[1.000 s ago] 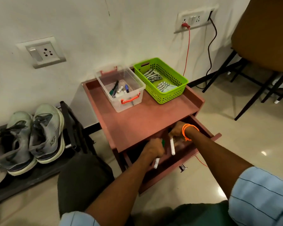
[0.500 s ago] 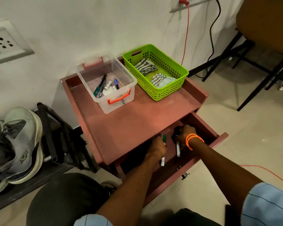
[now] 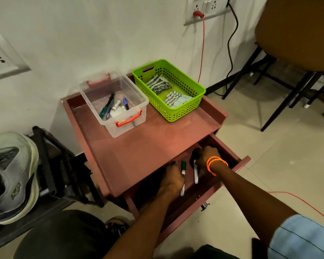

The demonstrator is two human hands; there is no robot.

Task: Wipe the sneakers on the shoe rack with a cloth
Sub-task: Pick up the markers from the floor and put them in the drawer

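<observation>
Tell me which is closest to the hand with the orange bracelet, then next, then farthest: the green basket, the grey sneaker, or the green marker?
From the right hand:
1. Green marker, just left, in the drawer.
2. Green basket, behind, on the cabinet top.
3. Grey sneaker, far left, on the rack.

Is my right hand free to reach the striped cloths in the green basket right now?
Probably not at once: the right hand is down in the open drawer, gripping a marker. The green basket stands open-topped on the cabinet, striped cloths uncovered, so the path looks free once the marker is dropped.

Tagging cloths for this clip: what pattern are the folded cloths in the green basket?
Striped, grey and white: the cloths in the basket, head view.
</observation>
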